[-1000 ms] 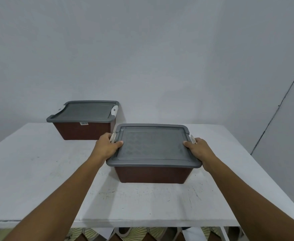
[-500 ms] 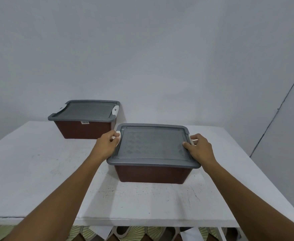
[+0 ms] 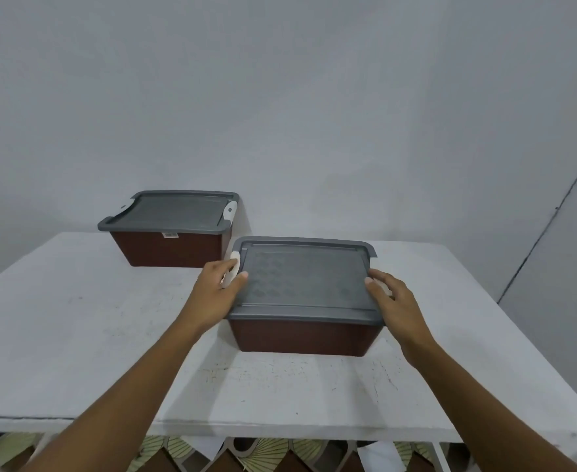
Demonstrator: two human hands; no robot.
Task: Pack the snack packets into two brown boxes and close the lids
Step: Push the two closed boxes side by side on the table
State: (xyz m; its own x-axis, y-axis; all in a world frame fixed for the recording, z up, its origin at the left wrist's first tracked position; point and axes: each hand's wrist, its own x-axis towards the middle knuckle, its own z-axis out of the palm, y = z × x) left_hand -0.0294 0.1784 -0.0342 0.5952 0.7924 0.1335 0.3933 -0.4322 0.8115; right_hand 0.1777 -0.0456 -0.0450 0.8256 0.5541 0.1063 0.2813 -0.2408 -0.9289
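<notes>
Floor: patterned, seen under the counter's near edge.
Counter: white and scuffed, and it carries both boxes.
Left hand: at the near box's left end. The fingers are curled round the white latch and the thumb tip is on the near lid.
Right hand: at the right end, with the thumb on the lid's top and the fingers curled over its right edge. Whatever is under those fingers is hidden.
Near box: brown, standing right of centre on the counter between the two hands.
Near lid: grey with a patterned top, lying flat on the near box.
Far box: brown, farther back and to the left, close to the wall.
Far lid: grey and sitting on the far box. A white far latch stands at its right end.
Wall: plain grey.
</notes>
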